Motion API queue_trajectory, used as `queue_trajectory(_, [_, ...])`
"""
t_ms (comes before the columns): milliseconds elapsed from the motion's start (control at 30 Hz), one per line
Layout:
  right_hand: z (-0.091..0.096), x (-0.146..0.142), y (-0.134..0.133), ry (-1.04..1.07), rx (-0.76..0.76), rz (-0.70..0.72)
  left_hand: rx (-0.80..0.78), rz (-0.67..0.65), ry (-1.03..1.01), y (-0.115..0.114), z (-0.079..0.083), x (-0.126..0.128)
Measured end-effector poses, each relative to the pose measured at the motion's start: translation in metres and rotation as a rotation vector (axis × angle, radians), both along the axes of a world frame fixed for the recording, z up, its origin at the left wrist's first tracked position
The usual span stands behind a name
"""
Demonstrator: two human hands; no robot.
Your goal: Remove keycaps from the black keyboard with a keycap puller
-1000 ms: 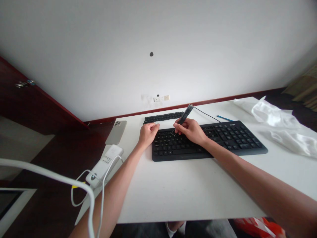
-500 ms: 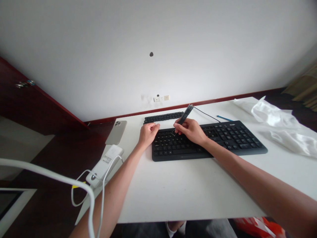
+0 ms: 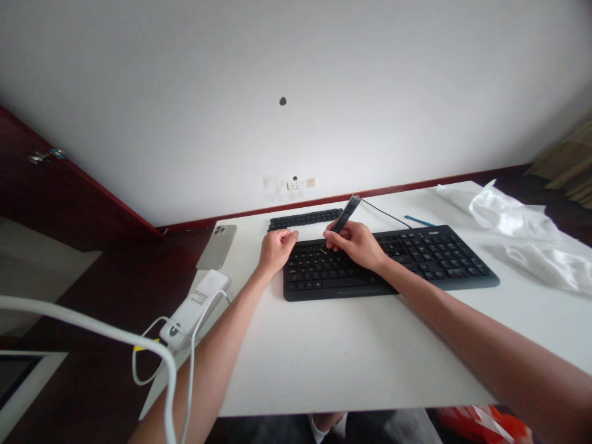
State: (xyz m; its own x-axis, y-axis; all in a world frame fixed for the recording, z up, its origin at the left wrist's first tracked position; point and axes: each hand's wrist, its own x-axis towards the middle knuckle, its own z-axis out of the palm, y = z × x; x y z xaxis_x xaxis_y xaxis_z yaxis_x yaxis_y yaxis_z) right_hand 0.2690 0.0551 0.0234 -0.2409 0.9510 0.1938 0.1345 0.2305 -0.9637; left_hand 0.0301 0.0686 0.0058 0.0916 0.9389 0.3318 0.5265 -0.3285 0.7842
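"Okay, nearest first: table (image 3: 346, 357)?"
"Keyboard (image 3: 444, 262) lay flat on it, partly under the right hand (image 3: 358, 243)."
"That hand's grip?"
"Clenched on a dark tool (image 3: 346, 213), tilted, wire tip (image 3: 325, 249) down at the keyboard."
"Left hand (image 3: 276, 248)?"
"Curled by the keyboard's upper left corner; couldn't tell if it held anything."
"Beyond?"
"Keycaps (image 3: 305, 217) sat in rows behind the keyboard; sockets (image 3: 302, 184) were on the wall (image 3: 208, 111)."
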Motion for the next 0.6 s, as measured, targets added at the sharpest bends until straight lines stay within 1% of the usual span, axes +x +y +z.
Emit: queue_trajectory(600, [0.0042, -0.0006, -0.0024, -0.002, -0.007, 0.000, -0.001, -0.008, -0.005, -0.0015, 0.0011, 0.0000])
